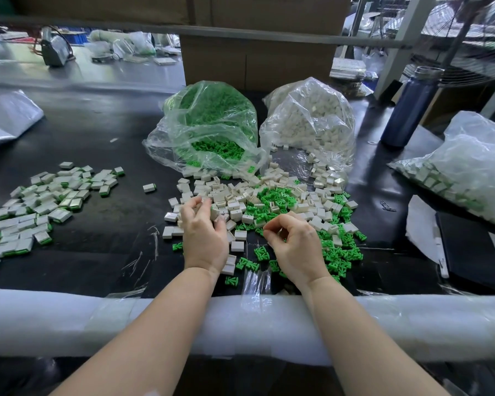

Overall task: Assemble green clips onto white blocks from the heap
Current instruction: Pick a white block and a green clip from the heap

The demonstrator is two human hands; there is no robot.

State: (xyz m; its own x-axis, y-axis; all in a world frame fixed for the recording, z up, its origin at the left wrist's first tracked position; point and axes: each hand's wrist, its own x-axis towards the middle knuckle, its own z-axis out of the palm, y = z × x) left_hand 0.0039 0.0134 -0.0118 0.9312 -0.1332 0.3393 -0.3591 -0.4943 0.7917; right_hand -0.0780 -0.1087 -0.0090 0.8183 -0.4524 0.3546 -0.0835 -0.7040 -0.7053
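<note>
Two bare hands reach over the padded table edge (69, 318) into a heap (272, 201) of white blocks and green clips on the black table top (103, 238). The left hand (205, 238) lies on the left side of the heap, its fingers spread a little and bent down onto the white blocks (226, 200); I cannot tell if it has picked one up. The right hand (296, 247) is on the near side of the heap, over the green clips (340, 252). Its fingers are curled, and the thumb and first finger meet in a tight pinch; what they pinch is too small to see. Behind the heap stand a clear bag of green clips (209, 124) and a clear bag of white blocks (312, 121), both open toward it. Far left of the heap lies a pile of finished blocks (40, 204), white with green edges. A dark blue bottle (412, 107) stands to the right of the bag of white blocks.
</note>
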